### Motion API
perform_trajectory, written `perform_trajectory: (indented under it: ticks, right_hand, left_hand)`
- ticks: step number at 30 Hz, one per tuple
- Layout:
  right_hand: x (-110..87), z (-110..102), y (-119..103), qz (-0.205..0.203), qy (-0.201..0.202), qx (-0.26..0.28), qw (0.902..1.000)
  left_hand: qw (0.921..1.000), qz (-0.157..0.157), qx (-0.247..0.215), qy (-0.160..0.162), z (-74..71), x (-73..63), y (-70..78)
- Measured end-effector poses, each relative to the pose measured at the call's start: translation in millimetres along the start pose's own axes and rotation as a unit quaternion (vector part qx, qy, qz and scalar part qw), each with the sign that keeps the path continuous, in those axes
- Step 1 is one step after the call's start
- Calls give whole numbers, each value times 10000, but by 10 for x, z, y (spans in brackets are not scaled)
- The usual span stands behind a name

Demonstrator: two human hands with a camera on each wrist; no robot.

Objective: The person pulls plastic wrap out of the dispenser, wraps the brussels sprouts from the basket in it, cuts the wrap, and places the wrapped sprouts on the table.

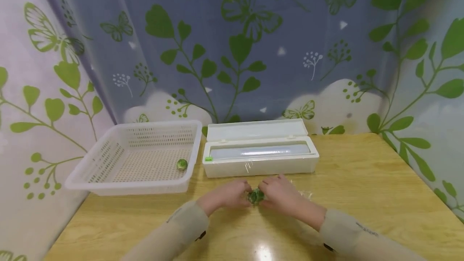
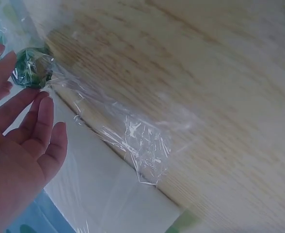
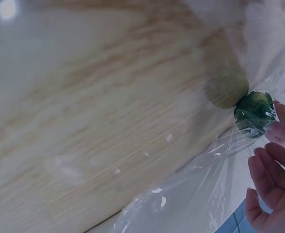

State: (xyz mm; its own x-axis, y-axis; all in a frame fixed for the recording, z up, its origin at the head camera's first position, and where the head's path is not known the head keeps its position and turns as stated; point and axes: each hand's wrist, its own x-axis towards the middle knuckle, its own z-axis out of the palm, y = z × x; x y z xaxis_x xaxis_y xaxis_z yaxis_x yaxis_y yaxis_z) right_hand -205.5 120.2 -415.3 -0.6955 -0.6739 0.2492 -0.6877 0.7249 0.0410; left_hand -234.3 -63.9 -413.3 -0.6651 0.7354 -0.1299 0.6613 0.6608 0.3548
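Note:
Between both hands, just in front of the cling film box, is a Brussels sprout [image 1: 255,196] covered in clear cling film [image 2: 147,145]. My left hand [image 1: 231,193] holds it from the left, thumb and fingertips at its side, the other fingers loosely bent. From the opposite side my right hand [image 1: 282,195] grips the wrapped sprout [image 3: 255,114], with thumb and fingertips against the film. In the left wrist view a crumpled tail of film trails off the sprout across the wooden table. More film spreads over the table in the right wrist view.
The white cling film box [image 1: 261,167] stands behind the hands with its lid raised and a film roll inside. On the left sits a white plastic basket [image 1: 141,190] holding one loose Brussels sprout [image 1: 182,164]. A patterned curtain [image 1: 203,51] hangs behind the wooden table [image 1: 380,196].

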Motion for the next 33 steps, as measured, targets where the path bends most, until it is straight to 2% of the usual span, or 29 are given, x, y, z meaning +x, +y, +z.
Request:
perform_trajectory:
  ticks: [5, 10, 16, 20, 25, 29, 33]
  right_hand:
    - [43, -8, 8, -320, 106, -556, 9979]
    - [79, 60, -13, -503, -102, -1182, 9917]
    - [118, 141, -24, -353, -4, -1255, 9915]
    - [156, 176, -9, -205, -83, -1230, 9922]
    - [222, 183, 32, -90, -238, -928, 9954]
    - [284, 111, 92, 183, -579, -228, 9979]
    - [346, 45, 155, 452, -964, 523, 9929]
  left_hand:
    - [9999, 45, -88, -113, -24, 43, -49]
    - [9995, 81, -209, -216, -49, 58, -98]
    - [9992, 31, -312, -235, -46, 80, -119]
    - [9995, -86, -281, -116, -36, 86, -123]
    - [9996, -225, -146, 111, -38, 48, -129]
    - [9990, -389, 33, 213, -55, 9, -138]
    - [9980, -505, 239, 296, -62, -25, -160]
